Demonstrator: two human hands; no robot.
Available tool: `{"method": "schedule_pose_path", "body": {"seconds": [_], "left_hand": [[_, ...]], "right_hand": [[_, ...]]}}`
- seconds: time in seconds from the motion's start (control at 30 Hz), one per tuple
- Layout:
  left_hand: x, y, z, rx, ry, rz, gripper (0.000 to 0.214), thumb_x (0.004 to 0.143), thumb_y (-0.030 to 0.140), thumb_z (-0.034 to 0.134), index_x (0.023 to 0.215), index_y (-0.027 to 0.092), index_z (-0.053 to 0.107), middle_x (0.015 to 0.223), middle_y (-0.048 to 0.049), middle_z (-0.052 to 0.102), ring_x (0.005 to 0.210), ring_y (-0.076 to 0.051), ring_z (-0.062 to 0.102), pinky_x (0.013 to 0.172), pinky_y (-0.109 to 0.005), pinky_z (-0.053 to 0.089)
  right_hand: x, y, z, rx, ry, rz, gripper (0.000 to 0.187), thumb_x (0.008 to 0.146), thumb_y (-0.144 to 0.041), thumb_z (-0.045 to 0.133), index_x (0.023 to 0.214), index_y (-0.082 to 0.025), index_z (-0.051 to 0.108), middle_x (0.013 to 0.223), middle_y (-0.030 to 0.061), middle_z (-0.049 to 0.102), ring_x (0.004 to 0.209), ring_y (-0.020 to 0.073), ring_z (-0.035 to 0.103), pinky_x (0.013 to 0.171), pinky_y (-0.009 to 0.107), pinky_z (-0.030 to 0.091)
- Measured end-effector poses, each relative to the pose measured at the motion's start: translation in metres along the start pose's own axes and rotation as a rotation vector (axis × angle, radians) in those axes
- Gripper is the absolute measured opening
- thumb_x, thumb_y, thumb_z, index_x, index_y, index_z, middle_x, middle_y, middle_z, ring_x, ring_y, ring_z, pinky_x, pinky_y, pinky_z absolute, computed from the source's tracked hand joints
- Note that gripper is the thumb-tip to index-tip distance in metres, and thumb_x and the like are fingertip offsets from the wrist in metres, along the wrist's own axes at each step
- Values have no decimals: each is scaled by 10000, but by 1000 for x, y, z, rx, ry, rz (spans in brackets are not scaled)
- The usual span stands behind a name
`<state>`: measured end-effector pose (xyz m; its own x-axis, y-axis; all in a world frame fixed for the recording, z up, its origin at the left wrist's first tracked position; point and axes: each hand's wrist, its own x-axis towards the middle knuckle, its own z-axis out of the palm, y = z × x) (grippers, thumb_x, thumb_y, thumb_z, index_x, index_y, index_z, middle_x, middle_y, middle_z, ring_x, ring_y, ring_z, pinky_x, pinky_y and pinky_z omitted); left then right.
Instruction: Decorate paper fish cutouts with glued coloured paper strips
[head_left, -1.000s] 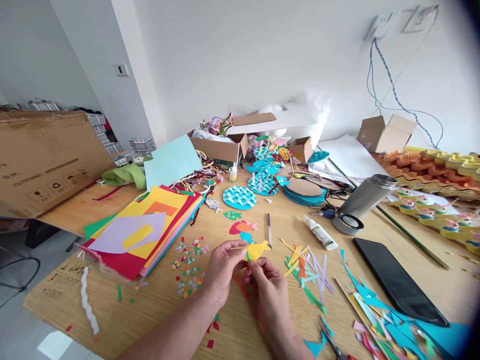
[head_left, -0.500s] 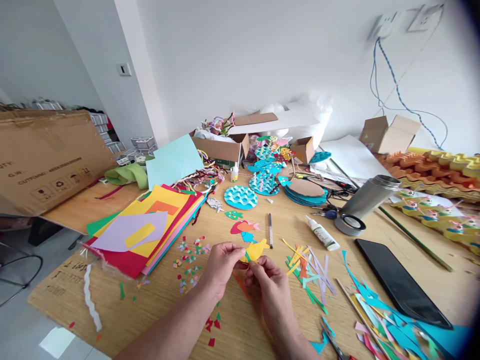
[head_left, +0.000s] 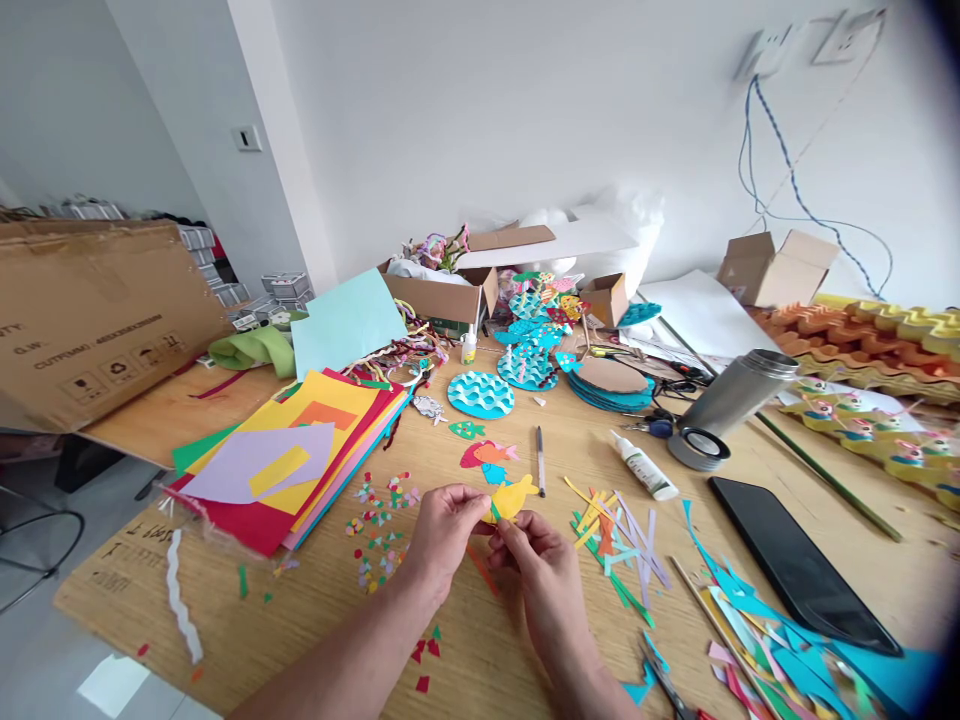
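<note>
A yellow paper fish [head_left: 513, 498] is held up between my two hands, its tail pointing right. My left hand [head_left: 448, 530] pinches its left end with thumb and fingertips. A small green strip of paper [head_left: 495, 511] lies against the fish near the thumbs. My right hand [head_left: 541, 570] is closed at the fish's lower edge, thumb against the green strip; its other fingers curl beneath. Just beyond the hands lie a blue paper fish [head_left: 495, 475], an orange and red pair [head_left: 491, 453] and a green fish with dots [head_left: 466, 430].
Left are stacked coloured sheets [head_left: 277, 470] and scattered confetti bits [head_left: 379, 520]. Right lie paper strips [head_left: 615, 540], a glue bottle [head_left: 645, 468], a black phone [head_left: 802, 565], scissors [head_left: 667, 680] and a steel flask [head_left: 739, 395]. A pen [head_left: 540, 460] lies beyond my right hand.
</note>
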<state>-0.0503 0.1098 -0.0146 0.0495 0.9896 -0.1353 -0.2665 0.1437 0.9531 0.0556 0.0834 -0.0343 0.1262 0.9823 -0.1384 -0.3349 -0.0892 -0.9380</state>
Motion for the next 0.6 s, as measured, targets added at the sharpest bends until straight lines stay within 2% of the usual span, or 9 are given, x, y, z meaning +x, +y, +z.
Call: {"method": "schedule_pose_path", "body": {"seconds": [0.33, 0.47, 0.6], "left_hand": [[-1, 3, 1, -67, -5, -59, 177, 648, 296, 687, 587, 134, 647, 567, -16, 612, 546, -150, 567, 597, -291, 511], [1, 3, 0, -103, 15, -42, 153, 631, 274, 712, 616, 129, 667, 600, -24, 639, 556, -148, 579, 622, -300, 517], [7, 9, -7, -199, 94, 10, 170, 612, 267, 733, 678, 120, 680, 708, -58, 690, 648, -180, 635, 666, -316, 526]], "right_hand": [[1, 0, -1, 11, 19, 14, 326, 621, -424, 777, 611, -172, 571, 513, -38, 568, 466, 110, 506, 487, 231, 431], [1, -4, -1, -44, -8, 8, 335, 644, -461, 754, 650, -162, 602, 561, -6, 610, 494, 129, 538, 506, 249, 445], [2, -11, -3, -186, 86, -121, 353, 720, -494, 679, 809, -153, 661, 712, 37, 662, 644, 169, 590, 621, 283, 473]]}}
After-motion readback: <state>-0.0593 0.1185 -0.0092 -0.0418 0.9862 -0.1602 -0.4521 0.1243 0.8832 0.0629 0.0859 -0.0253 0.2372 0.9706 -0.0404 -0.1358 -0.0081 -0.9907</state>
